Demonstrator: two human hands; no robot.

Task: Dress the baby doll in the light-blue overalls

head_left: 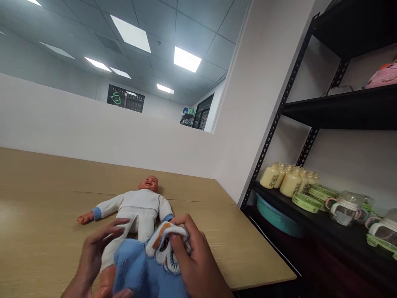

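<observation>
While the doll (139,203) lies face-up on the worktop (46,215), my right hand (195,265) clenches its grip on the garment (136,269) over the doll's legs; my left hand (91,252), grip released, hovers beside them. I'd hold the opening bunched wide.

White walls (263,82), panel-lit ceiling (186,59), black shelving (341,109) beside wooden table (46,198).

A baby doll (139,205) lies face-up on the wooden table (46,198).

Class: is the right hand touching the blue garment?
Touching. The head view shows the right hand with fingers pinching the blue garment at its patterned edge.
</observation>
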